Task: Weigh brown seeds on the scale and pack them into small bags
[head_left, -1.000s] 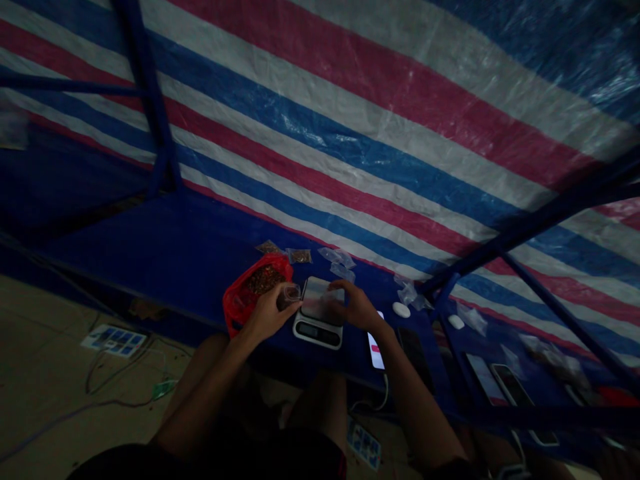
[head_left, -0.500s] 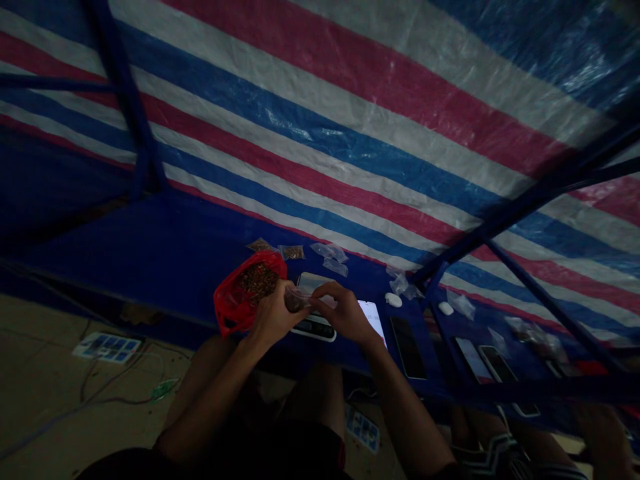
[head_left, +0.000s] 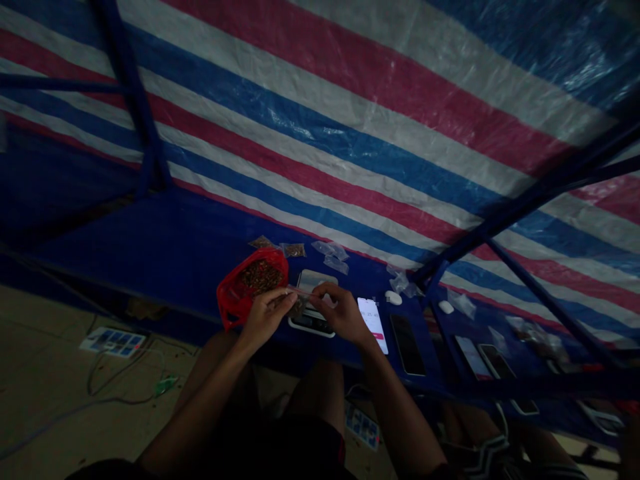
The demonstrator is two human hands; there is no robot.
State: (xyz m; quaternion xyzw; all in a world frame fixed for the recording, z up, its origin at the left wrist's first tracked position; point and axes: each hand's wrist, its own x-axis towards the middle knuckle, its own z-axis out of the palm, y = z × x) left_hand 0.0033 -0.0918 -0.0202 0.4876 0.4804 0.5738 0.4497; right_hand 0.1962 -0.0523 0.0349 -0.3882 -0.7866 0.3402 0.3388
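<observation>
Between my two hands is a small clear zip bag [head_left: 299, 303] with something brown in its lower part. My left hand [head_left: 270, 311] pinches its left top corner, and my right hand [head_left: 334, 309] grips the right end of its top edge. Both hands are closed. Under the bag lies a white digital scale [head_left: 313, 327], partly covered by it and by my right hand. To the left, a red plastic bag [head_left: 231, 293] stands open, full of small brown pieces [head_left: 260, 275] too dim to name.
Filled zip bags [head_left: 294, 250] and empty clear bags [head_left: 333, 257] lie behind the scale. A lit phone [head_left: 373, 325], a dark phone [head_left: 407, 345] and a white oval object [head_left: 393, 298] are at right. Blue frame bars [head_left: 143, 127] flank the table; another person's legs [head_left: 470, 430] show lower right.
My left hand has turned and lowered from around the zip bag to its top corner. The bag's top edge is now stretched straight between both hands, uncovering more of the scale.
</observation>
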